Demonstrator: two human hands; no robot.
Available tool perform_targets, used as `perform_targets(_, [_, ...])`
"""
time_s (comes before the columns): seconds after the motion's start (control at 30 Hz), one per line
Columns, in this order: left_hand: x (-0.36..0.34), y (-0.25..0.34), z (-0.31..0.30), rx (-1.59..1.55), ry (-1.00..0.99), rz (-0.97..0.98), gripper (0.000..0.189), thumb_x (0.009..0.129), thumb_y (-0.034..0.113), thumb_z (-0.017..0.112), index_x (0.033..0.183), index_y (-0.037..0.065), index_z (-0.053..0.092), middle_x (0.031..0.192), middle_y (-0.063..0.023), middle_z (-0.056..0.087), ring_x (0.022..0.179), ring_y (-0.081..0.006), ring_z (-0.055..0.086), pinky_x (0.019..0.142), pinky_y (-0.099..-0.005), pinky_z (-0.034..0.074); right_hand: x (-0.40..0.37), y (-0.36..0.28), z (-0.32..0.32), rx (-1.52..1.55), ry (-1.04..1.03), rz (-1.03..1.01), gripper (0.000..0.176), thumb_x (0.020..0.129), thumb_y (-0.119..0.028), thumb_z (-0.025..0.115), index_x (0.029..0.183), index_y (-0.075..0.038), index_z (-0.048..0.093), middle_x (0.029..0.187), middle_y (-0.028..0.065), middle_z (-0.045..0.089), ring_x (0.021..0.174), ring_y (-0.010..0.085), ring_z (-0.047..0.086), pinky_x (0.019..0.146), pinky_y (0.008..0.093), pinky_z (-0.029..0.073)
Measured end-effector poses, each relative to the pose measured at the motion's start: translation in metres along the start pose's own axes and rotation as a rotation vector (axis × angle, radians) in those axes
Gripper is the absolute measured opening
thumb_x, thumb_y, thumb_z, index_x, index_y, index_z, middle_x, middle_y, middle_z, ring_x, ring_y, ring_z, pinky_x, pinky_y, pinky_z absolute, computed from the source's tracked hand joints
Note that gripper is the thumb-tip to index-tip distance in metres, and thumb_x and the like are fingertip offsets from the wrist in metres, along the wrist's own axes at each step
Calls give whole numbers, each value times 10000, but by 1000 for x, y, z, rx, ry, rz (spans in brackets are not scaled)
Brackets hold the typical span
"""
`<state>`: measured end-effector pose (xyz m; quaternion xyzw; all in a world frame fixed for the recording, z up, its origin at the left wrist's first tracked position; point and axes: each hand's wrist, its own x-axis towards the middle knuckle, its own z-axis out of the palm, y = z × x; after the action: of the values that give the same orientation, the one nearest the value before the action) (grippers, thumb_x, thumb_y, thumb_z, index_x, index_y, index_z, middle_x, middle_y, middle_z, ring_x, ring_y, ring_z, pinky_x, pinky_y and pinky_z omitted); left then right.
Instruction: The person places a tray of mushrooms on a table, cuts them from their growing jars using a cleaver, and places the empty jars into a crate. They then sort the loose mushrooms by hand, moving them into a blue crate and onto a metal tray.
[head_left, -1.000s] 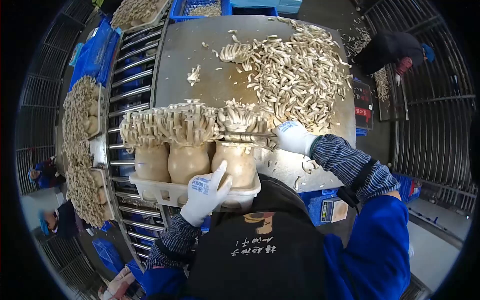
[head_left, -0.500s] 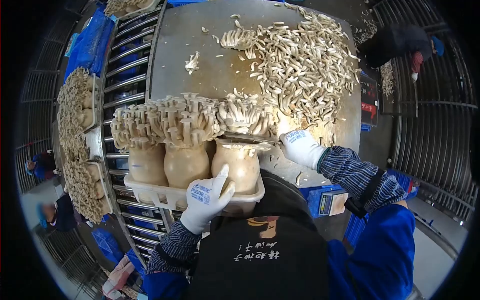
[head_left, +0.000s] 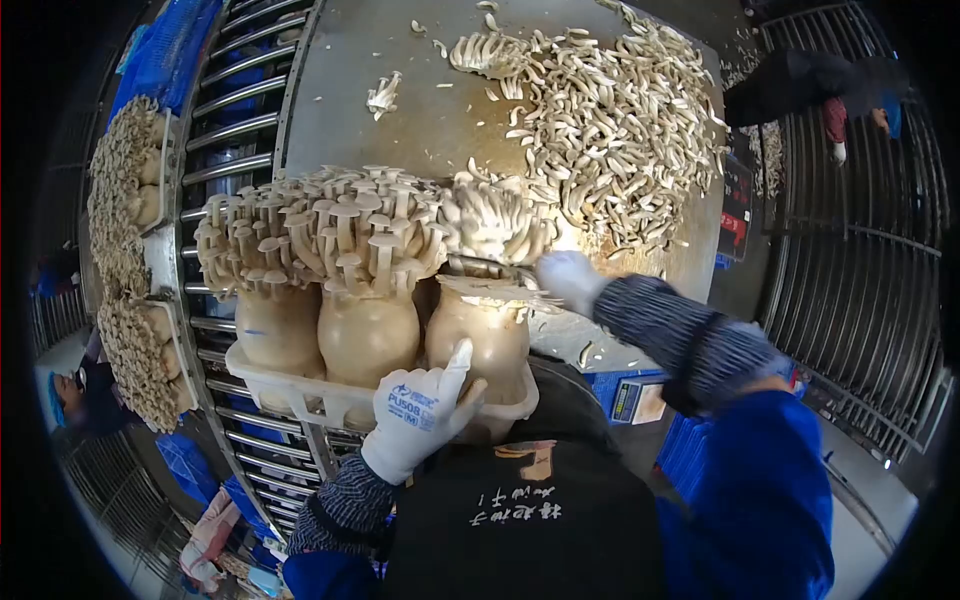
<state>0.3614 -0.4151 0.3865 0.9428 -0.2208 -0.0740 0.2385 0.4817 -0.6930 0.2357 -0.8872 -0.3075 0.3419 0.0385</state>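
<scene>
My right hand [head_left: 570,282], in a white glove and blurred, is closed around a knife at the right of the nearest mushroom bag. The handle is hidden, but the dark blade [head_left: 490,268] lies flat between the bag's cut top and a mushroom clump [head_left: 497,220]. That nearest grow bag [head_left: 478,335] is rounded, tan and upright, with a ragged pale rim. My left hand [head_left: 415,410], gloved too, rests against its front with fingers spread. Beside it, two more bags [head_left: 368,335] carry tall clusters of brown-capped mushrooms [head_left: 340,225]. They all stand in a white plastic basket [head_left: 290,385].
A heap of loose cut mushrooms [head_left: 625,130] covers the right of the metal table [head_left: 360,55]. Left of it runs a roller conveyor [head_left: 232,135], with more filled mushroom baskets [head_left: 150,350] beyond. A scale [head_left: 637,400] stands at lower right. Other people work around.
My right hand has moved left with the knife, and the blade sits farther in across the bag top. The clump has shifted slightly. My left hand stays at the bag.
</scene>
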Motion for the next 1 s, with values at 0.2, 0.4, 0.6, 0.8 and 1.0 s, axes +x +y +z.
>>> perform_targets(0.2, [0,2,-1,-12,-10,-7,545,861,295,734,1302,-1,610,573,-18,570,477,-182,576,463,-351,428,40,17,45,211,102,149,268,849,-247,593,928,-19,711,900,224,721,836,360,716,768,479,560])
perform_targets(0.4, [-2,4,2,-6,41,23,550,831,207,751,1304,-30,605,599,-20,556,496,-193,545,500,-352,404,21,37,-1,127,83,157,278,868,-275,606,905,-26,723,899,208,731,869,361,721,769,459,562])
perform_targets(0.6, [0,7,-2,11,32,17,533,829,207,753,1291,-24,620,600,-11,545,495,-190,531,499,-349,400,16,38,24,112,44,181,322,876,-329,613,954,-44,740,936,189,743,924,342,720,890,449,521])
perform_targets(0.8, [1,6,-2,11,-13,-14,527,824,200,753,1285,-19,623,593,-15,541,494,-192,535,500,-349,397,19,49,19,107,60,65,242,852,-212,598,951,-24,715,898,213,725,867,366,716,794,472,555])
perform_targets(1.0, [3,5,-4,49,-45,-27,541,838,278,747,1293,16,616,581,-17,564,474,-189,549,487,-351,413,26,54,27,66,49,63,290,862,-327,624,896,-55,718,884,176,732,880,327,718,862,439,518])
